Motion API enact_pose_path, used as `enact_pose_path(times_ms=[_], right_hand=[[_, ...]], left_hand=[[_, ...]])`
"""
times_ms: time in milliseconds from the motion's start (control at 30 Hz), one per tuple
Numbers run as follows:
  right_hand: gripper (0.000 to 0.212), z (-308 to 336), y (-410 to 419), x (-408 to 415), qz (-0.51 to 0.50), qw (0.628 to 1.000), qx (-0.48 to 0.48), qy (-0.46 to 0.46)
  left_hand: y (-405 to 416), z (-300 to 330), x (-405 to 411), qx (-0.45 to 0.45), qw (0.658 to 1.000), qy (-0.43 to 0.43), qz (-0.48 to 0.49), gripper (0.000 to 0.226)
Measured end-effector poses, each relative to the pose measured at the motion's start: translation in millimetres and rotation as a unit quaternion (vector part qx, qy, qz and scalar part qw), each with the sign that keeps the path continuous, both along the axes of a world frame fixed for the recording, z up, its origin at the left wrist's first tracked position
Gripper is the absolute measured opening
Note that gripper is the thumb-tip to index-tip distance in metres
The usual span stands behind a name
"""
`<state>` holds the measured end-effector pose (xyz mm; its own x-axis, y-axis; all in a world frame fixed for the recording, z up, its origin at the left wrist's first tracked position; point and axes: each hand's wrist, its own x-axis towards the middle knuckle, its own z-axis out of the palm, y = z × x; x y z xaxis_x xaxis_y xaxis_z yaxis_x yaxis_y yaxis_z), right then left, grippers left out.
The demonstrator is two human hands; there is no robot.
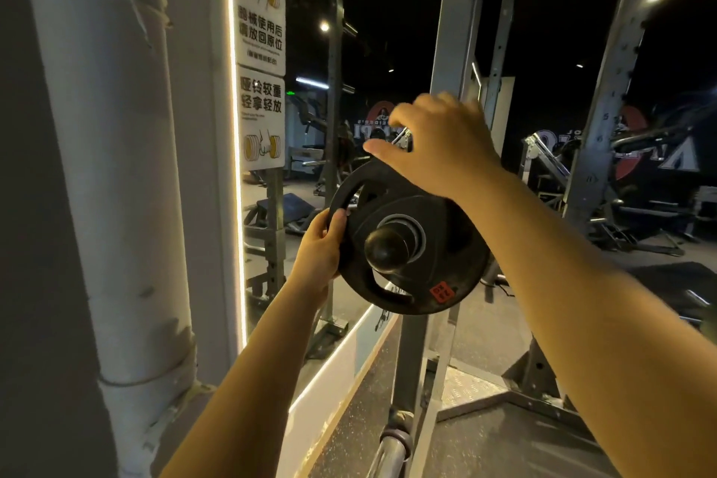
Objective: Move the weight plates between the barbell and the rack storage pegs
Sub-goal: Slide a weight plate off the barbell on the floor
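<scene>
Two white signs [260, 50] on the mirror frame carry mirrored Chinese characters (hard to read); the plate's red sticker [442, 291] is illegible.

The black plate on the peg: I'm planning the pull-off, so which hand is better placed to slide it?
Probably the left hand: it grips the black plate at its rim beside a cutout, on the peg. The right hand rests near the top edge, fingers spread.
</scene>
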<state>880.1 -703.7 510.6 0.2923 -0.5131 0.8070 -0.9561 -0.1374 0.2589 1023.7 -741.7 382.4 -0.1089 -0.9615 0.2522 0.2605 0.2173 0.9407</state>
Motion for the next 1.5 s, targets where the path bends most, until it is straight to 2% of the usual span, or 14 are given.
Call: enact_pose_path(times_ms=[133, 233, 400, 500, 600, 667, 733, 867, 1067, 1167, 1233, 1367, 1433, 1500], right_hand=[[0.057, -8.1, -14.2, 18.8, -0.02, 0.993, 0.103, 0.056], [0.055, -25.9, -18.8, 18.1, -0.034, 0.996, 0.057, 0.054], [0.053, -26.9, -17.7, 22.2, -0.035, 0.998, 0.046, 0.032], [0.054, -34.0, -11.6, 16.7, -0.038, 0.999, 0.009, -0.003], [0.056, -40.0, -4.1, 6.5, -0.04, 0.998, -0.011, -0.056], [0.055, -45.9, 0.3, 0.5, -0.033, 0.995, -0.023, -0.091], [0.053, -50.3, 2.8, -4.8, -0.025, 0.992, -0.025, -0.12], [0.05, -57.4, 4.9, -9.4, -0.024, 0.986, -0.028, -0.165], [0.045, -70.9, 9.0, -12.7, 0.023, 0.967, -0.053, -0.247], [0.044, -70.1, 16.7, -15.4, 0.04, 0.959, -0.014, -0.28], [0.046, -57.1, 20.2, -21.3, 0.014, 0.969, 0.036, -0.244], [0.06, -15.1, 21.7, -18.2, -0.041, 0.985, 0.119, -0.119], [0.067, 0.5, 12.2, -1.3, -0.044, 0.978, 0.194, -0.06], [0.063, 6.5, 0.7, 16.1, -0.047, 0.966, 0.254, -0.025]], left_hand=[[0.0, 2.2, 3.0, 0.009, 1.0, -0.001, -0.003, 0.034], [-0.3, 1.3, 2.9, 0.001, 1.0, -0.011, -0.004, 0.035], [-2.5, 2.1, 4.1, -0.014, 0.999, -0.034, 0.0, 0.033], [-5.2, 5.5, 4.2, -0.048, 0.999, -0.026, 0.002, 0.027], [-7.7, 4.1, 2.0, -0.065, 0.998, 0.025, 0.014, 0.027], [-9.2, -6.7, -2.3, -0.025, 0.995, 0.086, 0.041, 0.025], [-5.7, -22.2, -12.1, 0.047, 0.987, 0.15, 0.043, 0.035], [9.4, -48.4, -42.6, 0.068, 0.972, 0.22, -0.049, 0.051], [7.0, -50.4, -35.8, 0.039, 0.985, 0.165, 0.023, 0.05], [6.3, -47.1, -25.8, 0.025, 0.99, 0.136, 0.026, 0.059], [4.5, -46.6, -25.4, 0.025, 0.99, 0.138, 0.022, 0.062], [2.5, -52.5, -33.3, 0.038, 0.984, 0.173, 0.009, 0.052], [7.2, -56.5, -36.0, 0.041, 0.979, 0.201, -0.006, 0.053], [12.9, -64.1, -36.9, 0.058, 0.973, 0.223, -0.034, 0.062]])
